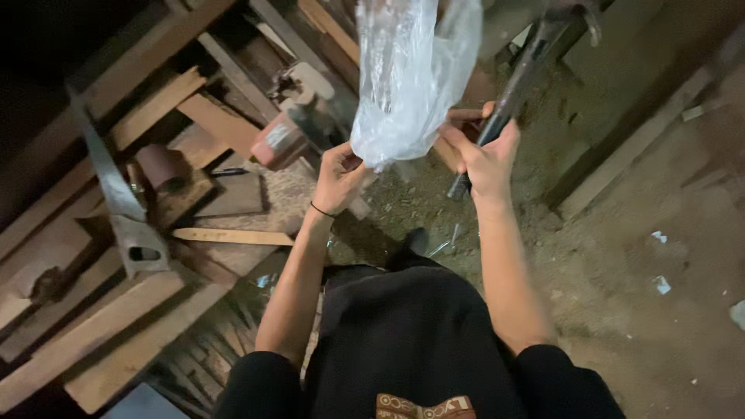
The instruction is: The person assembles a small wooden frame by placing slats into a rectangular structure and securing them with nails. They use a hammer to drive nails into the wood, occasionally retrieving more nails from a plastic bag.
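A clear plastic bag (407,77) hangs upside down in front of me, over the dirt floor. My left hand (337,178) pinches its lower edge from the left. My right hand (485,155) holds the bag's edge on the right with its fingers and also grips the dark handle of a hammer (516,85), which runs up and to the right; its metal head (578,15) is at the top edge. A thin black band circles my left wrist.
Wooden planks (101,326) lie stacked at the left. On them rest a hand saw (116,202), a roll of sandpaper (163,167) and a power tool (291,128). A few nails (446,244) lie on the dirt. A long board (636,143) lies at the right.
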